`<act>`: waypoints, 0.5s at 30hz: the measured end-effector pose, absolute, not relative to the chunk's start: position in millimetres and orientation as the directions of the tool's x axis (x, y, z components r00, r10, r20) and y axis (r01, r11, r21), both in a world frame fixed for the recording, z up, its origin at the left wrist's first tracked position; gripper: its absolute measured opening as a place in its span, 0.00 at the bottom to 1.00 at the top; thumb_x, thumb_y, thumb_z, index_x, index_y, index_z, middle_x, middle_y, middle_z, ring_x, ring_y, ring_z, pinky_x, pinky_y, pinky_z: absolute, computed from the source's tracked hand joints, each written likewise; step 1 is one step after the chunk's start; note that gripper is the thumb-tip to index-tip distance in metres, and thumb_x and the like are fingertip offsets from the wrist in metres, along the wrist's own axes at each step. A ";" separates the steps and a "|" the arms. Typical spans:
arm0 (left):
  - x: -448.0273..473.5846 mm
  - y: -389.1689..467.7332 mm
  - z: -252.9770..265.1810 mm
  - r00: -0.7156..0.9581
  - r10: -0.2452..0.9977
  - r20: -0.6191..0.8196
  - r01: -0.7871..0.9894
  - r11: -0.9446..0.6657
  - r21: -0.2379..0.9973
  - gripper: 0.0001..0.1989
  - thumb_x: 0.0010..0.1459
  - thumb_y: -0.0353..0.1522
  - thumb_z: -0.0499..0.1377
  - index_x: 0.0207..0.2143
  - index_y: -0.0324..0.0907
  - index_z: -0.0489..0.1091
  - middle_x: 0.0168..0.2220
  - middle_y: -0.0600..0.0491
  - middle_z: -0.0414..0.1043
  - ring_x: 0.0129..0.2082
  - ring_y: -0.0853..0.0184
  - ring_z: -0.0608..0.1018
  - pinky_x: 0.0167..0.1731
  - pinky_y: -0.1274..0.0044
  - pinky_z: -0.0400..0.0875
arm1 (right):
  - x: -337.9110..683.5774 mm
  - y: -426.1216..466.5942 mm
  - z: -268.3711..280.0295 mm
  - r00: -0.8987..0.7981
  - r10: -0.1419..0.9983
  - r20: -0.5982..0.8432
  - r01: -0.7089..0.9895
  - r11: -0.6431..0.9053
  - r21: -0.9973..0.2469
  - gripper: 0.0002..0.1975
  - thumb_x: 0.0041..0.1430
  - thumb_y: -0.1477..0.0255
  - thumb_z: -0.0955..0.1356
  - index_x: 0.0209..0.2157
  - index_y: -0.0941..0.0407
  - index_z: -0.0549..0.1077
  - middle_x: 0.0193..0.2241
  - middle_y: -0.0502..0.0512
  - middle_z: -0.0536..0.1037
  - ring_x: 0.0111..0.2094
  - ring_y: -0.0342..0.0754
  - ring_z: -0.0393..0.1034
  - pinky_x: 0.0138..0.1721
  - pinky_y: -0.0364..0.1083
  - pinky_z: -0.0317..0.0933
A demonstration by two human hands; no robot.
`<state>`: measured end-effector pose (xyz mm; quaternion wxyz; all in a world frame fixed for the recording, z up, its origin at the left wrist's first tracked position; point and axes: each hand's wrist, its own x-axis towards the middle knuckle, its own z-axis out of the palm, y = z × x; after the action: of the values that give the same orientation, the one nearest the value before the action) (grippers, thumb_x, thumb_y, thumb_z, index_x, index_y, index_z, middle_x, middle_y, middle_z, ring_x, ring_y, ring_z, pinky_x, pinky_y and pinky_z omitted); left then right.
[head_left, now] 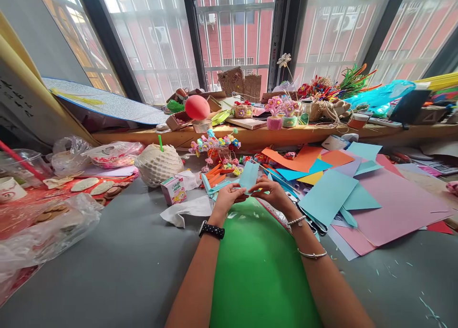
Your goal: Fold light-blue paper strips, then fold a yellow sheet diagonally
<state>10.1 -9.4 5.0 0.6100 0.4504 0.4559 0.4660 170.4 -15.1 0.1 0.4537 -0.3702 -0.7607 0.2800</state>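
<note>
A small piece of light blue paper (249, 173) stands upright between my two hands. My left hand (229, 199) pinches it at the lower left edge, thumb and fingers closed together. From the other side my right hand (271, 193) has its fingertips closed on the lower right of the same paper. Beneath both hands and forearms a big, glossy green balloon-like shape (263, 270) bulges up. Beyond my left hand lie light blue paper pieces (214, 188) and orange strips (216, 176).
Coloured paper sheets (397, 204) spread over the right side, with scissors handles (322, 228) partly under them. To the left are a crumpled tissue (188, 212), a small pink box (173, 190) and a coconut with a straw (159, 164). A crowded windowsill (150, 136) runs behind.
</note>
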 end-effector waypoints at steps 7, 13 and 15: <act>10.7 -9.6 2.7 0.197 0.973 -0.121 -0.172 0.156 0.973 0.15 0.37 0.29 0.64 0.29 0.36 0.63 0.23 0.54 0.72 0.24 0.68 0.76 0.32 0.75 0.71 | 165.6 -17.1 -0.2 -0.200 0.893 0.403 0.268 0.446 -0.854 0.10 0.46 0.64 0.66 0.24 0.58 0.72 0.25 0.52 0.69 0.28 0.43 0.64 0.30 0.42 0.60; 11.9 -7.1 -0.9 0.220 0.971 -0.090 -0.171 0.129 0.977 0.20 0.36 0.32 0.65 0.33 0.37 0.62 0.24 0.53 0.72 0.26 0.68 0.76 0.33 0.74 0.70 | 160.8 -15.2 -4.5 -0.115 0.939 0.324 0.255 0.343 -0.904 0.11 0.46 0.64 0.65 0.23 0.59 0.69 0.22 0.51 0.71 0.25 0.43 0.64 0.28 0.43 0.59; 11.9 -7.4 -0.5 0.215 0.973 -0.082 -0.173 0.121 0.977 0.21 0.36 0.32 0.65 0.34 0.38 0.61 0.24 0.54 0.72 0.26 0.68 0.75 0.33 0.74 0.70 | 158.9 -14.6 -6.1 -0.101 0.938 0.333 0.237 0.347 -0.907 0.10 0.46 0.65 0.65 0.24 0.59 0.69 0.23 0.51 0.71 0.25 0.43 0.64 0.28 0.42 0.59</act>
<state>11.9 -7.4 -0.5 0.6186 0.4742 0.4218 0.4633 158.9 -14.6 -6.1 0.4973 -0.4498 -0.6529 0.3522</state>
